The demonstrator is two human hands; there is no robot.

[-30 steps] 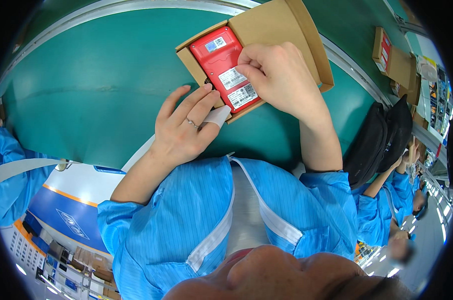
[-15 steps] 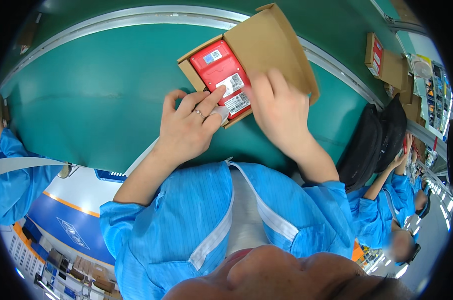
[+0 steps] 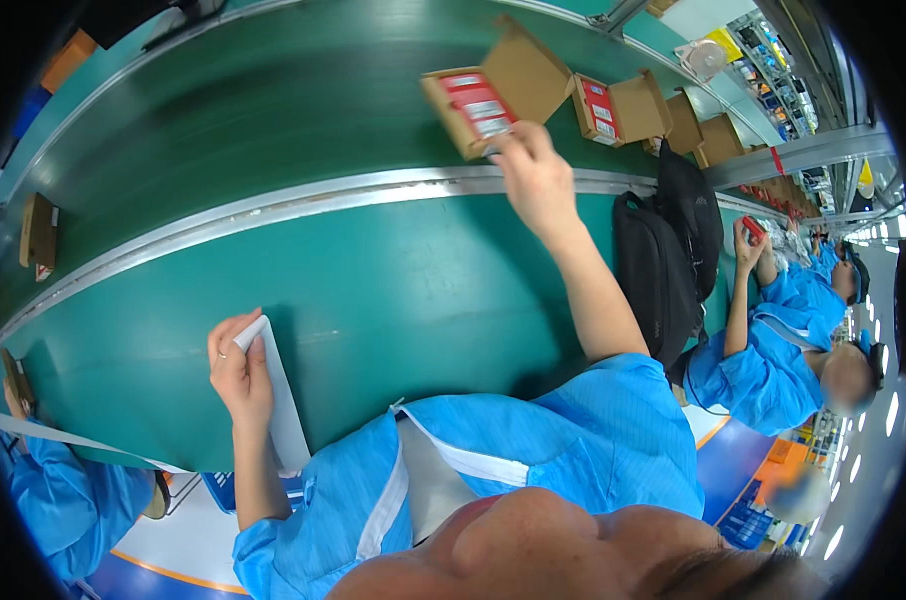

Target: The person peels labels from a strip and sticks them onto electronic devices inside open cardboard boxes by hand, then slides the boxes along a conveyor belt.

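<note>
My right hand reaches far forward, over the metal rail, its fingers closed on the near corner of an open cardboard box. Inside that box lies a flat red device with white labels on its face, and the lid stands folded back to the right. Part of the box edge is hidden behind my fingers. Over the left part of the green worktop, my left hand is closed around the end of a long white strip, which hangs down toward my forearm.
A metal rail divides the worktop from a darker green surface beyond. Another open box with a red device sits to the right, with more boxes behind. A black bag lies at right. Co-workers in blue sit on both sides.
The box has gone from the near worktop to beyond the rail, carried in my right hand. My left hand has left the device and moved left with the white strip.
</note>
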